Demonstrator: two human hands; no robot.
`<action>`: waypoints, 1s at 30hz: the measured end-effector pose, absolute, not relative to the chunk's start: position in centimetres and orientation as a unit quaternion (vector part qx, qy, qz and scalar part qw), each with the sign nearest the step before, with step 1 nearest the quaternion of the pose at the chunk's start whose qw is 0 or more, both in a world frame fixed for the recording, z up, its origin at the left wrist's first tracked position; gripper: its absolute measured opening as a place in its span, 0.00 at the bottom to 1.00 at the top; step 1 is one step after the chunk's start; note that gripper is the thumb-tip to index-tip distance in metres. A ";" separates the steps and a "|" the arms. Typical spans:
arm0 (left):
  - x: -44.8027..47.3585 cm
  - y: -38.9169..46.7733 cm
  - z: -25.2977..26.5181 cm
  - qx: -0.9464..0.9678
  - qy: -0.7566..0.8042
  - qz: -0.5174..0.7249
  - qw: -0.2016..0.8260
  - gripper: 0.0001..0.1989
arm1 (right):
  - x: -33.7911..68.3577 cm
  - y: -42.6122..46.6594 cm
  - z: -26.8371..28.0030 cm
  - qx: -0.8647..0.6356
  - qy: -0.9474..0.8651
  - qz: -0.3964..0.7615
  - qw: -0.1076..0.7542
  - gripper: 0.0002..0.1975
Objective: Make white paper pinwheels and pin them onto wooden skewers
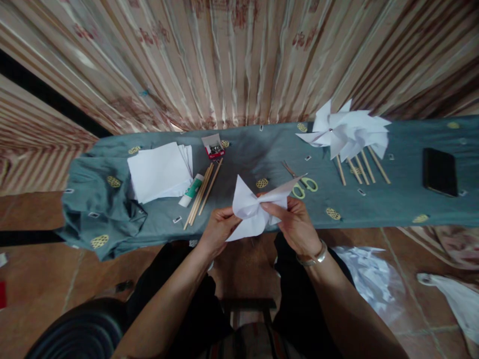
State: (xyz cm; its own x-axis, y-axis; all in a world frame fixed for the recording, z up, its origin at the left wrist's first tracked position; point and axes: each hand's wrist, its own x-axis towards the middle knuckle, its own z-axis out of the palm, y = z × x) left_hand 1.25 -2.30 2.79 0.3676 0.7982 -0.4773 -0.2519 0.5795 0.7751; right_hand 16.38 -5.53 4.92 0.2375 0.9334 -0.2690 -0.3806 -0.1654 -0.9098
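A white paper pinwheel [251, 219] with its corners folded to the middle is held over the table's near edge, off any stick that I can see. My left hand [221, 227] pinches its lower left side between thumb and fingers. With the thumb pressed near the centre, my right hand [297, 224] grips it from the right; its other fingers are partly behind the paper. Scissors [305, 185] with green handles lie just beyond the right hand. Left of the paper rest several wooden sticks [204, 194] and a glue stick [192, 190]. Behind them stands an open red box of pins [214, 148].
A stack of white paper squares [160, 172] lies at the left on the green cloth [247, 159]. Finished pinwheels on sticks [352, 132] lie at the back right, near a black phone-like object [439, 172]. Below, a bag of paper scraps [374, 279] and a black round stool [82, 334] flank my legs.
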 end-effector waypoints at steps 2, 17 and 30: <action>1.2 -2.4 2.7 0.306 0.452 0.341 0.766 0.16 | 16.3 -5.5 4.8 -0.521 -0.264 0.559 0.589 0.08; 1.2 -2.6 1.6 0.287 0.435 0.352 0.777 0.16 | 15.9 -4.9 3.7 -0.527 -0.219 0.585 0.577 0.08; 0.2 -2.8 1.1 0.274 0.417 0.344 0.795 0.18 | 15.9 -4.5 4.2 -0.536 -0.220 0.609 0.542 0.12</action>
State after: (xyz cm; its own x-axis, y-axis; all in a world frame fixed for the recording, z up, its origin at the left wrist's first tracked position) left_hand 0.25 -2.76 1.13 0.4149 0.7760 -0.4750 -0.3193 0.6130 0.7227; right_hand 15.93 -4.55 4.16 0.1622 0.8956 -0.4144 -0.4243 -0.3158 -0.8487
